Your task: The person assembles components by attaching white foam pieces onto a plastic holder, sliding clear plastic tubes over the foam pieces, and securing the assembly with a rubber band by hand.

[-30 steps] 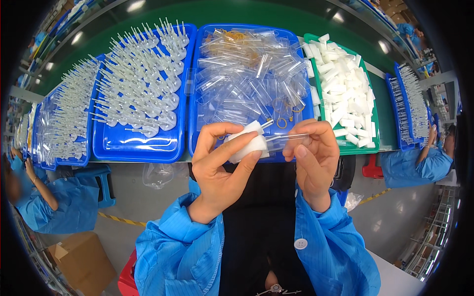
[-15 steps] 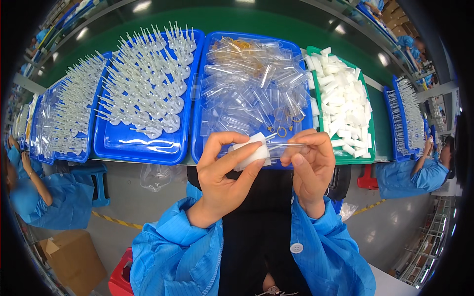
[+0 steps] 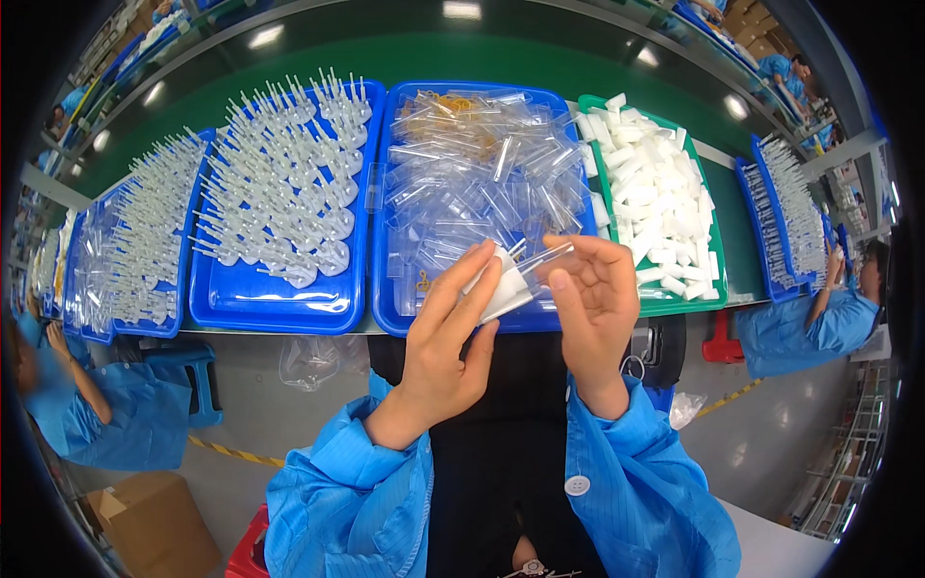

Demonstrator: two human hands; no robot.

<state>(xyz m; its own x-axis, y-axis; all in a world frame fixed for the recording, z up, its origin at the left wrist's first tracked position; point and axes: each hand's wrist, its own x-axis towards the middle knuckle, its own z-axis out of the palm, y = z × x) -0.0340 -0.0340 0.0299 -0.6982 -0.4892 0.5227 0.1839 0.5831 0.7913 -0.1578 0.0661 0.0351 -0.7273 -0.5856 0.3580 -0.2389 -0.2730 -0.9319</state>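
My left hand [image 3: 445,342] grips a white foam-like piece [image 3: 505,292] above the near edge of the middle blue tray [image 3: 453,323]. A clear plastic sleeve [image 3: 546,267] sticks out from the white piece toward my right hand [image 3: 599,313]. The thumb and index finger of that hand close on the sleeve's free end, while its other fingers are loosely curled. Two thin pale stems [image 3: 517,249] show beside the white piece, partly covered by my fingers. What lies inside the white piece is hidden.
The middle tray holds clear sleeves [image 3: 462,183] and yellowish rings [image 3: 445,104]. At right, a green tray [image 3: 665,306] bears white blocks [image 3: 660,193]. Left stands a blue tray [image 3: 265,316] of upright white-stemmed pieces [image 3: 289,183]. Co-workers in blue sit at both sides.
The white piece and sleeve have tilted, with the sleeve's free end now pointing up to the right. My right hand has moved slightly left and turned more open-palmed. The view has shifted slightly.
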